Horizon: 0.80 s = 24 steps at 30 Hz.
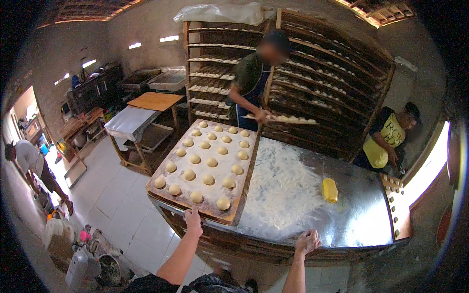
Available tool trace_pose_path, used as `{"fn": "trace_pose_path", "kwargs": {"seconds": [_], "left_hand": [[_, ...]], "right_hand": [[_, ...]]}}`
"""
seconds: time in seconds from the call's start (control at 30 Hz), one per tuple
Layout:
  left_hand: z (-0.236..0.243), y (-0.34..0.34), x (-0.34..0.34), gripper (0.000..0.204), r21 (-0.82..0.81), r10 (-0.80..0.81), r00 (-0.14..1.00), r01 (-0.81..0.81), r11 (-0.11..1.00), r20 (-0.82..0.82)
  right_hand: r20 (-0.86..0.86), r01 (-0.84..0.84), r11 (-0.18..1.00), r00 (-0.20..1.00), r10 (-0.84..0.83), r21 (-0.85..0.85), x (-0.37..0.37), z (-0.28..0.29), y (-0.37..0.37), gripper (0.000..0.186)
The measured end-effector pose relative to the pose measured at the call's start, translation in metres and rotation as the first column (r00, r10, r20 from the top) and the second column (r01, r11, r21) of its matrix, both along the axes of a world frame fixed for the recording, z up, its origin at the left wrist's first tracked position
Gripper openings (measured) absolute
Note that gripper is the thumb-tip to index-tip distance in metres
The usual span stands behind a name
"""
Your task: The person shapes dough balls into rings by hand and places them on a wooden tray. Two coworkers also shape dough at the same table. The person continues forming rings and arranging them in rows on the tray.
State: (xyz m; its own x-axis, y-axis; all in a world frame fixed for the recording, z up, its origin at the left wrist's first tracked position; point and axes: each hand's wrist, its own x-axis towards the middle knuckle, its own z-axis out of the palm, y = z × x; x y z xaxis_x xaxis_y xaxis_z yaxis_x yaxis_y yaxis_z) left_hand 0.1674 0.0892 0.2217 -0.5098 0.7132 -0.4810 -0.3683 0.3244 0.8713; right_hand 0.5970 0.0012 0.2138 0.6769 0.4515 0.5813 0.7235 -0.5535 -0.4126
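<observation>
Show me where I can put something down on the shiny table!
The shiny grey metal table has a bare patch between the yellow oblong packet and the narrow brown board. Left of the packet, loose white flour spreads toward the big rectangular wooden board. That big board is crowded with round pale dough balls.

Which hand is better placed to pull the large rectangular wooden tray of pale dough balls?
Probably the left hand, at the near edge of the tray; the right hand is apart, by the shiny metal table.
</observation>
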Motion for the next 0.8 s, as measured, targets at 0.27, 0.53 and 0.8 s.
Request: {"fn": "trace_pose_path", "kwargs": {"seconds": [0.27, 0.53, 0.8], "left_hand": [[-0.007, -0.003, -0.003, 0.053, -0.037, -0.114, 0.992, 0.116, 0.993, 0.057], [0.003, -0.01, -0.003, 0.067, -0.034, -0.024, 0.986, 0.03, 0.999, 0.166], [0.02, -0.018, 0.003, 0.048, -0.066, -0.032, 0.999, 0.033, 0.997, 0.015]], "right_hand": [[-0.008, -0.011, 0.999, 1.0, 0.011, -0.043, 0.004, 0.002, -0.003, 0.007], [0.017, -0.019, 1.0, 1.0, 0.019, -0.012, 0.005, -0.004, 0.001, 0.005], [-0.038, -0.038, 0.999, 0.999, 0.037, -0.036, 0.006, -0.005, 0.001, 0.003]]}}
